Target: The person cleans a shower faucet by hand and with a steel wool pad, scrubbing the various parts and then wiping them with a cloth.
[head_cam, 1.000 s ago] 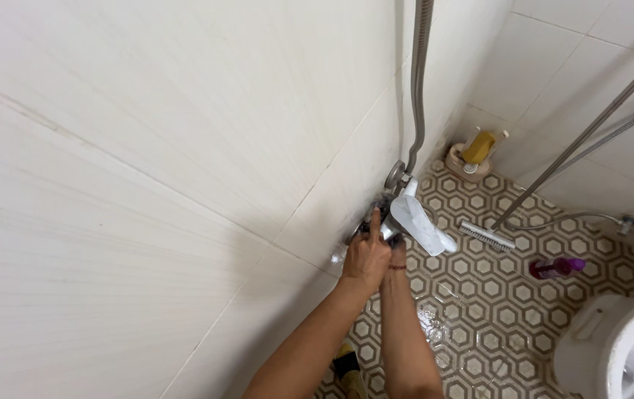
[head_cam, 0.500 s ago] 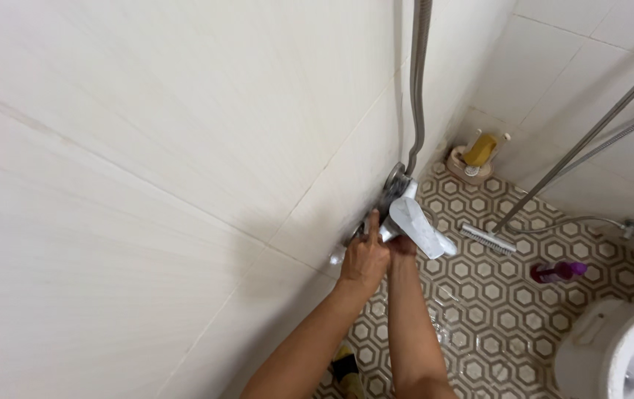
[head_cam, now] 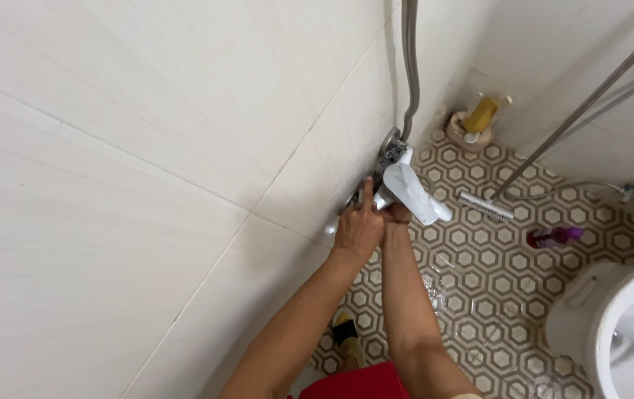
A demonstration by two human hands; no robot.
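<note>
A chrome shower mixer tap (head_cam: 385, 171) is fixed low on the cream tiled wall (head_cam: 147, 133), with a flat white lever handle (head_cam: 415, 193) sticking out over the floor. My left hand (head_cam: 356, 227) presses on the tap body from the wall side, forefinger stretched up along it. My right hand (head_cam: 397, 214) reaches in under the lever; most of it is hidden behind the tap and the left hand. A grey shower hose (head_cam: 410, 66) rises from the tap's far end.
The hexagon-patterned floor (head_cam: 479, 281) is wet. On it lie a scrub brush (head_cam: 485, 206) with a long metal handle, a purple bottle (head_cam: 553, 237) and a yellow bottle in a corner holder (head_cam: 477, 118). A white toilet (head_cam: 627, 325) stands at the right. My foot (head_cam: 346, 336) shows below.
The view has tilted down and shifted, showing more of my arms and red clothing. Both hands stay on the tap; the left forefinger has moved slightly along its body.
</note>
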